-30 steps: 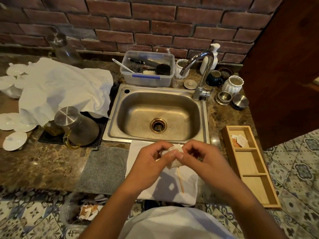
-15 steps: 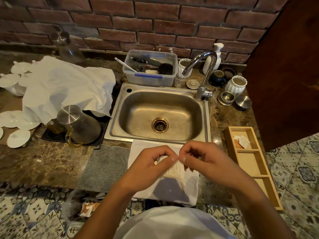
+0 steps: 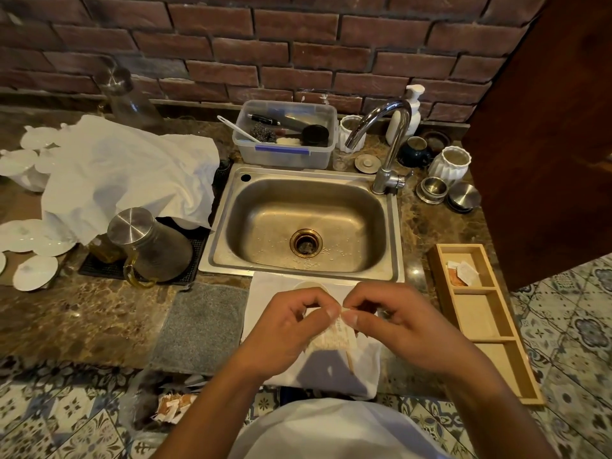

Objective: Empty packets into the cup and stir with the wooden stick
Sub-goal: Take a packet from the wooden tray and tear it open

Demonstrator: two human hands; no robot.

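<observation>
- One packet (image 3: 334,336) is pinched at its top edge between the thumb and forefinger of the left hand (image 3: 291,329) and those of the right hand (image 3: 397,329); both hands are closed narrowly on it, fingertips almost touching.
- The packet hangs below the fingertips, between the two hands; faint printing runs along its upper part but cannot be read.
- One wooden stick (image 3: 349,361) is seen under the packet, lying on a white cloth (image 3: 265,293) spread on the counter (image 3: 82,319) beneath both hands.
- A pale rounded rim (image 3: 309,284), possibly the cup, shows just beyond the knuckles; it cannot be told for certain.
- One grey mat (image 3: 202,326) lies just left of the left hand.
- One wooden tray (image 3: 486,326) with three compartments sits right of the right hand; about two packets (image 3: 462,273) lie in its far compartment.
- One steel sink (image 3: 304,223) with one tap (image 3: 387,144) lies beyond the hands.
- One clear plastic tub (image 3: 284,137) with a blue strip on its front stands behind the sink; no writing on it is legible.
- One metal-lidded jug (image 3: 149,246) and a crumpled white cloth (image 3: 126,173) are far to the left of the left hand.
- Several torn packets (image 3: 172,405) lie in a bag on the floor below the left forearm.
</observation>
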